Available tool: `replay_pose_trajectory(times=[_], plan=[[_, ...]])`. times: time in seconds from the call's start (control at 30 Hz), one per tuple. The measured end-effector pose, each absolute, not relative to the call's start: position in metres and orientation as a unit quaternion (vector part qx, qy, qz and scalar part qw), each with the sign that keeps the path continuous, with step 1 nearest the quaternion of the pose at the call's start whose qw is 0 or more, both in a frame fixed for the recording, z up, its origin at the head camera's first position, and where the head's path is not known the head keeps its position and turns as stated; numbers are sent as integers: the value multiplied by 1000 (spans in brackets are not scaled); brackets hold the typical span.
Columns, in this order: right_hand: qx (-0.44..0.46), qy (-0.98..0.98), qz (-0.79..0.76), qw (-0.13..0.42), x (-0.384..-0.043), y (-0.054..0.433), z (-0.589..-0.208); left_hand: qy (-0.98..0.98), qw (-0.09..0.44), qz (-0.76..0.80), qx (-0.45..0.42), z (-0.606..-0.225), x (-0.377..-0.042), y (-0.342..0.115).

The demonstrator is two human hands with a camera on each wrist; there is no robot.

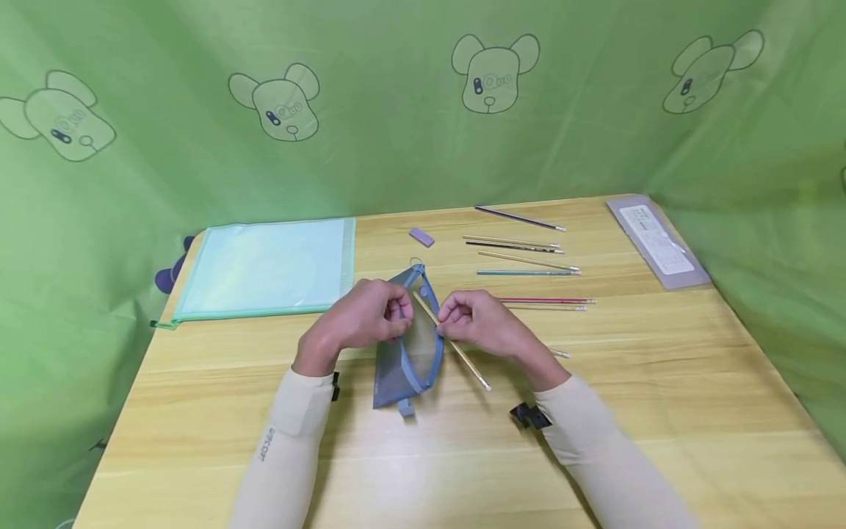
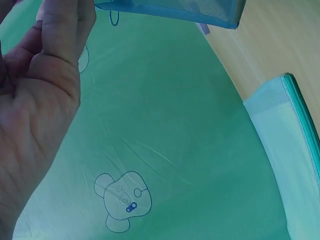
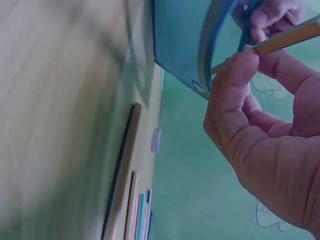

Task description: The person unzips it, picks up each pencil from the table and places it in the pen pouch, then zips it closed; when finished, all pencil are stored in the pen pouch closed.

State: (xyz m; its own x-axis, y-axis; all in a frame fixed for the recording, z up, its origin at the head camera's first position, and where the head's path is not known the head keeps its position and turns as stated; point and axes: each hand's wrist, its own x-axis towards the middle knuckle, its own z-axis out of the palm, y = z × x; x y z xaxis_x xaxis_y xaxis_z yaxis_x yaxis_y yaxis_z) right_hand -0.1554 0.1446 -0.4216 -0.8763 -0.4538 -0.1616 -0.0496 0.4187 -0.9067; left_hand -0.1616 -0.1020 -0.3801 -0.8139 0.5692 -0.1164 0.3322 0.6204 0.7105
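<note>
A blue mesh zip pouch [image 1: 391, 371] is held up over the table with its zipped mouth gaping. My left hand [image 1: 366, 314] pinches the left edge of that mouth. Between thumb and fingers, my right hand [image 1: 487, 323] holds a yellow pencil [image 1: 468, 363] at the right edge. The pencil slants, its eraser end toward me and its far end inside the pouch's mouth. In the right wrist view the pencil [image 3: 292, 38] crosses the fingertips beside the pouch wall [image 3: 180, 42]. The left wrist view shows only the pouch's lower part [image 2: 175, 11]; the left fingertips are cut off there.
Several pencils [image 1: 529, 272] lie on the table to the right, one partly under my right forearm. A purple eraser [image 1: 421, 236] sits behind the pouch. At left lies a light green zip folder [image 1: 271, 268]; a grey ruler-like packet [image 1: 659, 242] lies at the far right. Green curtain surrounds the table.
</note>
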Motion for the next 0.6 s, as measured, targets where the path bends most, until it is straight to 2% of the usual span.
replay_pose_trajectory(times=[0.27, 0.6], plan=[[-106, 821, -531, 184, -155, 125, -431, 865, 182, 378, 277, -383, -160, -94], [-71, 852, -509, 101, -156, 116, -436, 830, 198, 437, 284, -385, -158, -84]])
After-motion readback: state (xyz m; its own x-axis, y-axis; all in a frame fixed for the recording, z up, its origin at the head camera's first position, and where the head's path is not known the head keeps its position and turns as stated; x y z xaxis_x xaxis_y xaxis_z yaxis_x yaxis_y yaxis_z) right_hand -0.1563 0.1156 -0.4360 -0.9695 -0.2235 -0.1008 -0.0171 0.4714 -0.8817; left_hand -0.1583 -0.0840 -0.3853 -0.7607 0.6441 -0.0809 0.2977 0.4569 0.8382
